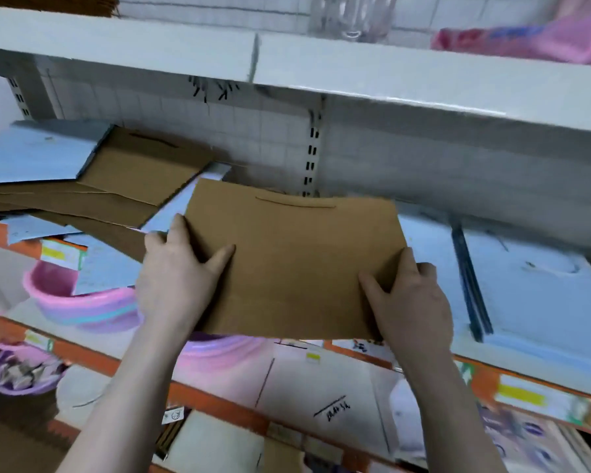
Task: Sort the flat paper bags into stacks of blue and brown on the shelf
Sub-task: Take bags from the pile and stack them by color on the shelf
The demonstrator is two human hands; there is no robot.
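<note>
A flat brown paper bag (296, 261) is held level over the middle of the shelf (526, 365). My left hand (176, 278) grips its left edge, thumb on top. My right hand (411, 298) grips its lower right corner the same way. To the left lies a loose mixed pile of brown bags (140, 165) and blue bags (38, 151), overlapping at odd angles. On the right of the shelf lies a stack of blue bags (539, 295), flat and squared up. The held bag hides what lies under it.
A white upper shelf (321, 66) hangs close above, carrying a clear jar (354, 15) and a pink package (533, 39). Pink basins (82, 302) sit on a lower level at left. Cardboard boxes (321, 387) stand below the orange shelf edge.
</note>
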